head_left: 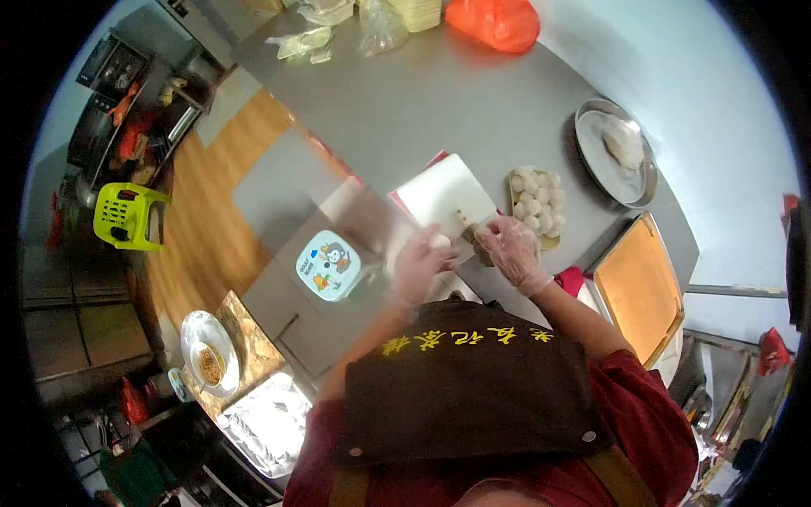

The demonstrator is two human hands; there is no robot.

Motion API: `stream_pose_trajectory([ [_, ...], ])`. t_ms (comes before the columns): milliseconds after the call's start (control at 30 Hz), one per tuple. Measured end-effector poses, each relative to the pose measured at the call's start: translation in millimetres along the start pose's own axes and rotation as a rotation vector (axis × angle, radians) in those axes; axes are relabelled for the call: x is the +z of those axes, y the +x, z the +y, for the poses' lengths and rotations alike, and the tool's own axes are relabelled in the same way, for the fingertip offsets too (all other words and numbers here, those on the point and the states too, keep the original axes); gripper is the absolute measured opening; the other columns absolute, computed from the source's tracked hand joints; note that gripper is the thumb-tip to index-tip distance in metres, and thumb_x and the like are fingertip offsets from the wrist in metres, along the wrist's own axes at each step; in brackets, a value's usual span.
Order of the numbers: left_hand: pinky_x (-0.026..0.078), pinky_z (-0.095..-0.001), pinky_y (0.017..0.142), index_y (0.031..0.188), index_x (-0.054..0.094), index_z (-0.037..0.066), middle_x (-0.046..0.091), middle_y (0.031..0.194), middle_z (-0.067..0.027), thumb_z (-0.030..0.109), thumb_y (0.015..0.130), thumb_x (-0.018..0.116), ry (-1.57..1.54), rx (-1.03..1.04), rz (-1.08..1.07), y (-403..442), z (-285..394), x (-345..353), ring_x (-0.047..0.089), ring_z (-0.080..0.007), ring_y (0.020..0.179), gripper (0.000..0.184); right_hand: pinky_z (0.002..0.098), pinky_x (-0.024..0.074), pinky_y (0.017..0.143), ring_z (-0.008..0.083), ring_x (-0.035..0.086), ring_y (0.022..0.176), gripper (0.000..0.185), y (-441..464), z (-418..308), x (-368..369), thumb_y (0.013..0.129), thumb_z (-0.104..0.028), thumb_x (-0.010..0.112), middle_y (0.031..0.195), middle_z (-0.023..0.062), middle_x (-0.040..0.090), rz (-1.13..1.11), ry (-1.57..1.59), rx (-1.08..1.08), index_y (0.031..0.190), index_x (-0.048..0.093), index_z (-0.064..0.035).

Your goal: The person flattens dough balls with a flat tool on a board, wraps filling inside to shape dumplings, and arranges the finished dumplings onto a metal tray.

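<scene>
A small white dough ball [440, 242] rests in my left hand [417, 266], whose fingers curl around it; that hand is slightly blurred. My right hand [514, 251], in a clear plastic glove, has its fingers pinched together over a small brownish thing [475, 240] that I cannot make out. Both hands are at the near edge of a white board or sheet [445, 191], which has a few brown specks on it. Just beyond my right hand is a tray of white dough balls [537, 203], set close together in rows.
A round metal pan [583, 145] with a pale dough lump [623, 145] stands far right. Nearer lies a rectangular orange-brown tray [639, 287]. Left of my hands is a cartoon-printed box lid [328, 264]. An orange-red bag [494, 23] lies at the back. A green stool [127, 216] stands left.
</scene>
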State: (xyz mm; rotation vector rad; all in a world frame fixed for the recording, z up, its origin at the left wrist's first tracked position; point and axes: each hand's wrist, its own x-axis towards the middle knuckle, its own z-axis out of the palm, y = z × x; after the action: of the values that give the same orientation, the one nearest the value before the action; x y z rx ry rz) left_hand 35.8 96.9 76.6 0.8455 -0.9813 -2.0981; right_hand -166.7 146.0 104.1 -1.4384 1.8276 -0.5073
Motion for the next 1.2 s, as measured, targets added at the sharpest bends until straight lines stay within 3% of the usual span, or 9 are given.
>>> stream_pose_trajectory([
  [67,0.050,-0.0322,0.080,0.125,0.045,0.002,0.057,0.109,-0.0095,0.006,0.088,0.056,-0.028,-0.086,0.143,-10.2,17.0,3.1,0.060,-0.0192,0.097,0.039,0.0395,0.0453,0.081,0.0317,0.057,0.093,0.051,4.7,10.2,14.2,0.085,-0.033,0.059,0.103,0.0233,0.056,0.313,-0.426,-0.274,0.118,0.042,0.0024],
  [133,0.050,-0.0303,0.080,0.122,0.049,0.001,0.057,0.110,-0.0088,0.007,0.086,0.059,0.014,-0.102,0.028,-9.7,18.1,-6.3,0.061,-0.0190,0.093,0.038,0.0457,0.0415,0.088,0.0397,0.054,0.098,0.060,13.6,19.9,33.1,0.082,-0.030,0.060,0.108,0.0277,0.054,0.186,-0.425,-0.320,0.126,0.036,0.0025],
  [300,0.049,-0.0304,0.080,0.117,0.055,0.002,0.059,0.110,-0.0092,0.015,0.084,0.060,0.370,-0.243,-0.074,-24.7,32.5,-10.3,0.061,-0.0185,0.091,0.036,0.0487,0.0424,0.085,0.0422,0.057,0.094,0.049,24.8,-65.4,-19.8,0.086,-0.025,0.049,0.098,0.0260,0.059,0.088,-0.303,0.016,0.126,0.036,-0.0010],
  [533,0.049,-0.0332,0.077,0.112,0.057,0.001,0.063,0.097,-0.0179,0.024,0.077,0.067,0.898,0.093,0.143,64.1,2.9,-19.0,0.061,-0.0215,0.088,0.043,0.0451,0.0477,0.081,0.0407,0.060,0.088,0.030,138.9,-147.5,-76.2,0.085,-0.023,0.045,0.087,0.0204,0.063,-0.149,-0.868,-0.371,0.097,0.060,-0.0002],
  [600,0.049,-0.0339,0.076,0.111,0.058,0.001,0.062,0.100,-0.0174,0.020,0.077,0.065,0.934,0.066,0.296,88.8,1.5,-20.1,0.061,-0.0238,0.085,0.040,0.0439,0.0499,0.079,0.0397,0.060,0.085,0.026,150.5,-165.8,-80.5,0.082,-0.020,0.048,0.084,0.0194,0.064,-0.443,-1.287,-0.513,0.085,0.064,0.0005],
  [633,0.049,-0.0339,0.076,0.111,0.058,0.001,0.062,0.100,-0.0174,0.020,0.077,0.065,0.931,0.065,0.295,91.9,-3.7,-23.2,0.061,-0.0238,0.085,0.040,0.0448,0.0505,0.075,0.0391,0.061,0.082,0.025,153.6,-154.9,-76.2,0.081,-0.020,0.051,0.082,0.0199,0.064,-0.227,-0.921,-0.331,0.078,0.065,0.0010],
  [933,0.044,-0.0358,0.090,0.105,0.059,0.003,0.061,0.106,-0.0124,0.013,0.079,0.060,0.585,0.378,0.643,59.1,-33.8,-61.4,0.057,-0.0257,0.101,0.027,0.0489,0.0472,0.066,0.0379,0.060,0.080,0.038,26.0,-9.5,8.4,0.086,-0.034,0.053,0.073,0.0226,0.058,0.101,-0.498,-0.233,0.101,0.043,-0.0009],
  [1033,0.036,-0.0468,0.096,0.112,0.058,0.007,0.055,0.118,-0.0158,0.016,0.085,0.055,1.284,0.877,0.168,85.3,-5.5,-61.1,0.049,-0.0317,0.112,0.029,0.0486,0.0475,0.064,0.0391,0.060,0.073,0.036,27.3,14.0,34.5,0.085,-0.032,0.055,0.071,0.0207,0.059,0.155,-0.338,-0.005,0.099,0.044,-0.0008],
  [1200,0.029,-0.0493,0.102,0.113,0.058,0.007,0.053,0.123,-0.0129,0.033,0.087,0.052,1.654,0.728,-0.353,129.6,8.2,-13.8,0.044,-0.0280,0.121,0.037,0.0484,0.0471,0.061,0.0395,0.060,0.067,0.034,32.3,5.5,29.9,0.080,-0.028,0.061,0.070,0.0194,0.059,0.135,-0.325,0.062,0.097,0.045,-0.0029],
])
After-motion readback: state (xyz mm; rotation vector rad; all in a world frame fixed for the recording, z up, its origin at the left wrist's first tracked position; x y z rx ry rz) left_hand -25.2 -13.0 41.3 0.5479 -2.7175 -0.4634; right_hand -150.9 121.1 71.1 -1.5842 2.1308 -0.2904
